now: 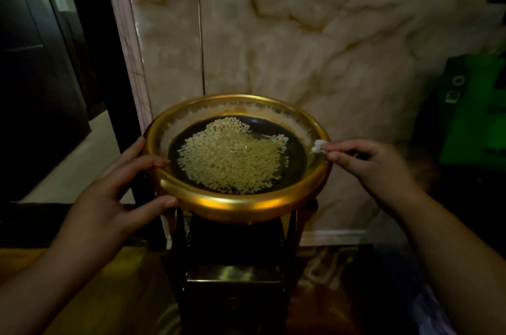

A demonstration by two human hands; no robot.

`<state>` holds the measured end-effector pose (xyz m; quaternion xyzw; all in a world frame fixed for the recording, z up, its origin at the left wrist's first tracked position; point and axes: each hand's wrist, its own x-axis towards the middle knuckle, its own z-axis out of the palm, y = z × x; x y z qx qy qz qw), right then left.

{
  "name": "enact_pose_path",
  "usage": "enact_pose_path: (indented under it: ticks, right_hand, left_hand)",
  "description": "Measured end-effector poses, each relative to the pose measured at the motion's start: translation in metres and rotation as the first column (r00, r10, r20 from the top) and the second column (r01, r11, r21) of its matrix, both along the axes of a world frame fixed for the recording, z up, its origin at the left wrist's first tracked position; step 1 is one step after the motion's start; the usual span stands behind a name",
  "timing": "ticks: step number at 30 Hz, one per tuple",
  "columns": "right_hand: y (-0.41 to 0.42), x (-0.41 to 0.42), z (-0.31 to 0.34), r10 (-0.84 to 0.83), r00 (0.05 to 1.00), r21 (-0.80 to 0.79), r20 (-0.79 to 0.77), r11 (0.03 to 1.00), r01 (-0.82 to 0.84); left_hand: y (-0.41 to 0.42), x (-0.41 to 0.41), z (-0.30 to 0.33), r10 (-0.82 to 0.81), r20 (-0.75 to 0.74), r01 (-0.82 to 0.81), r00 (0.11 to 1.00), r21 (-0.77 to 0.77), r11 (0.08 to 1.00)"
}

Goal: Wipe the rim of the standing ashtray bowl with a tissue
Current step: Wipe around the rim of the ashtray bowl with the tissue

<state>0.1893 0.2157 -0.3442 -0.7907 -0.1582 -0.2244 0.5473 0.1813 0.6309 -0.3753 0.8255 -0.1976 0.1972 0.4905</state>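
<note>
A round gold ashtray bowl point(241, 202) stands on a dark stand point(235, 252) in the middle of the view. Pale small grains point(232, 155) lie heaped in its dark inside. My left hand point(109, 192) grips the bowl's left rim, thumb on top and fingers under the edge. My right hand point(369, 162) pinches a small white tissue point(318, 146) between thumb and fingers. The tissue presses against the right side of the rim.
A marble-patterned wall point(301, 33) rises right behind the bowl. A dark door point(35, 60) with a brass handle stands at the left. A green box point(473, 115) sits at the right. The floor below is glossy and dark.
</note>
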Motion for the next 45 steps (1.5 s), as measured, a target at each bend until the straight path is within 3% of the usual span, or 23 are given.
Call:
enact_pose_path:
  ticks: [5,9,23,36,45]
  right_hand:
    - [-0.007,0.035,0.001,-0.004,0.997,0.170,-0.081,0.985,0.018]
    - [-0.005,0.063,0.007,0.013,0.991,0.216,-0.130,0.976,0.016]
    - [0.005,0.121,0.035,0.045,0.948,0.169,-0.315,0.986,0.009]
    - [-0.001,0.077,0.030,0.024,0.928,0.236,-0.373,0.969,0.070]
    - [0.005,0.017,0.022,0.015,0.930,0.259,-0.366,0.962,0.086]
  left_hand:
    - [0.000,0.002,0.001,0.013,-0.001,-0.013,1.000,-0.012,1.000]
    - [-0.001,0.000,0.005,0.025,-0.009,-0.025,1.000,-0.010,1.000]
    - [-0.004,-0.004,0.010,0.038,-0.049,-0.038,0.998,-0.010,0.999]
    - [-0.004,-0.007,0.011,0.018,-0.104,-0.025,0.994,-0.058,0.998]
    - [-0.006,-0.008,0.009,0.001,-0.040,-0.002,0.999,-0.032,0.999]
